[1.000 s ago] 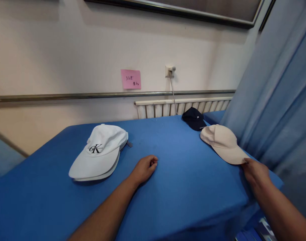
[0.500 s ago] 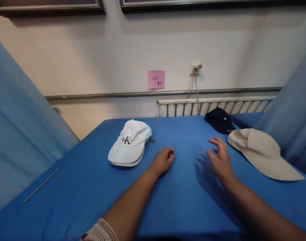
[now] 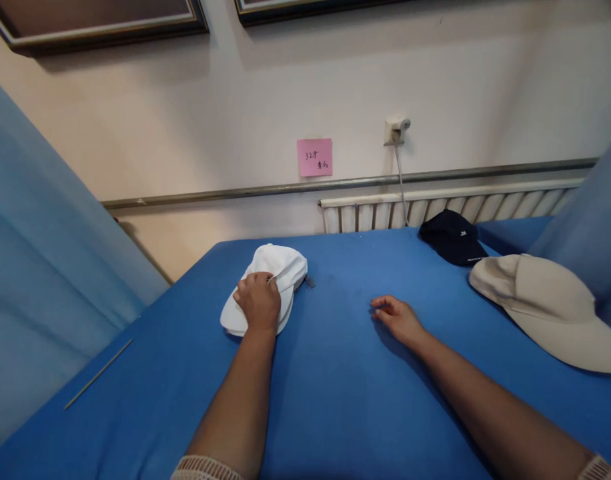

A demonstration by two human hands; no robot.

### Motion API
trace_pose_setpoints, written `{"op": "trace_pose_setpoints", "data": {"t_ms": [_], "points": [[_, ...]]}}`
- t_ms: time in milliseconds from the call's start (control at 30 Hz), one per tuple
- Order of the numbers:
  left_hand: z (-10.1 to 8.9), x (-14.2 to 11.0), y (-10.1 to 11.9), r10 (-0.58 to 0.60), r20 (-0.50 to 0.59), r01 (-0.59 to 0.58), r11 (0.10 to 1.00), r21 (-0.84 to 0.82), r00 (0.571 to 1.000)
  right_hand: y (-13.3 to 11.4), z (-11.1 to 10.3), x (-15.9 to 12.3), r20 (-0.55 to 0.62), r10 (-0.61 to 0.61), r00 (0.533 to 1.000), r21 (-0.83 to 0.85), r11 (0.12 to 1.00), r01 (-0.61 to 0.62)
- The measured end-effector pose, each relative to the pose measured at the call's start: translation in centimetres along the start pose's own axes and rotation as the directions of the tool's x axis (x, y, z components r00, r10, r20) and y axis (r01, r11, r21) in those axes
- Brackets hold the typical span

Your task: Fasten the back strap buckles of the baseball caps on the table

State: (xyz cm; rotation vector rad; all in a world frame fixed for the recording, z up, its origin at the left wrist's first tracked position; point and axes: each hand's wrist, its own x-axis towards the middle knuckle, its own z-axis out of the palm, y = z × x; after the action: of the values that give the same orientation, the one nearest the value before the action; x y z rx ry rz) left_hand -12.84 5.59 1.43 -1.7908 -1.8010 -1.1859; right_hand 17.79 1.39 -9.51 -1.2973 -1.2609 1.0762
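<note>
Curling over a white fabric cap [image 3: 286, 263] at 10 o'clock on the blue cloth-covered tabletop [image 3: 325, 407], left fingers [image 3: 258, 281] leave any grip unclear; right fingers [image 3: 384, 304], slightly parted, empty, have open room to the 12 o'clock edge [image 3: 355, 235].

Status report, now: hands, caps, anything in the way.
Left hand on white cap. Right hand empty. Beige cap, navy cap off right, clear of both hands.
</note>
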Motion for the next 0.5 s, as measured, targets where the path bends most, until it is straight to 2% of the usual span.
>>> {"op": "trace_pose_setpoints", "data": {"t_ms": [133,200,267,367,433,500], "points": [[-0.7,0.3,0.6,0.005,-0.023,-0.006,1.000,-0.004,1.000,-0.8,0.5,-0.3,-0.019,0.030,0.999,0.007,1.000,-0.029],[-1.4,0.1,1.7,0.082,-0.073,-0.088,0.993,-0.083,0.994,-1.4,0.5,-0.3,-0.081,0.031,0.996,0.012,0.999,-0.031],[-1.8,-0.5,3.2,0.190,-0.132,-0.212,0.962,-0.175,0.973,-2.2,-0.1,-0.2,-0.194,0.022,0.981,0.048,0.999,-0.013],[-1.6,-2.0,5.3,0.339,-0.167,-0.374,0.889,-0.264,0.926,-3.1,-2.3,0.6,-0.427,0.029,0.904,0.166,0.985,0.047],[-0.9,-3.0,6.3,0.430,-0.117,-0.443,0.831,-0.337,0.895,-3.4,-4.2,1.2,-0.552,0.094,0.829,0.275,0.959,0.074],[0.1,-3.7,7.0,0.493,-0.016,-0.456,0.793,-0.404,0.870,-3.3,-6.0,1.9,-0.583,0.193,0.789,0.390,0.919,0.063]]}}
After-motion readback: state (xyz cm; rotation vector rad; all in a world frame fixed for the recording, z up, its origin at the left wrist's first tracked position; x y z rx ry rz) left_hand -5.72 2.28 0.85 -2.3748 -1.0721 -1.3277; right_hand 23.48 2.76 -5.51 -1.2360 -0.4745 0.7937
